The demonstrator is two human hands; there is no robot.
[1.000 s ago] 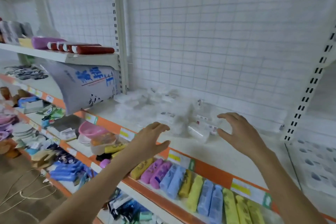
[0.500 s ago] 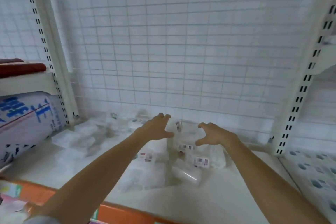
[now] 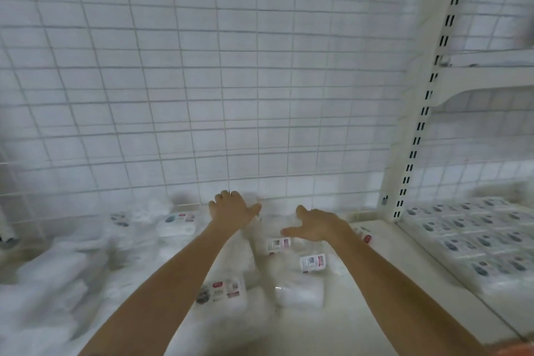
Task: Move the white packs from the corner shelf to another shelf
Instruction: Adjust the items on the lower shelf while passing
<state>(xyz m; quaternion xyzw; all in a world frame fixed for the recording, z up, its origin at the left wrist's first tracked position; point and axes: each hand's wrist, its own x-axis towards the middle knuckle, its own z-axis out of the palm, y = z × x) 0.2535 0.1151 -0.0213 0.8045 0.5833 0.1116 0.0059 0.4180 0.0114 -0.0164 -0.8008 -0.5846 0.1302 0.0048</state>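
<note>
Several white packs in clear wrap with small red-and-grey labels lie in a loose heap (image 3: 310,263) on the white corner shelf (image 3: 384,263), under a wire grid back wall. My left hand (image 3: 232,209) reaches deep over the pile near the back wall, fingers bent downward, thumb out to the right. My right hand (image 3: 316,224) hovers beside it with fingers spread above a labelled pack (image 3: 278,244). Neither hand plainly grips a pack. The picture is blurred.
A white slotted upright post (image 3: 416,130) marks the right end of this bay. Past it, a neighbouring shelf (image 3: 474,237) carries rows of flat printed packs. More white packs (image 3: 57,277) pile up at the left. A bracket shelf (image 3: 488,78) sits higher at right.
My view has swung right and closer into the corner bay. Both hands have reached further in toward the back wall, over the heap of packs.
</note>
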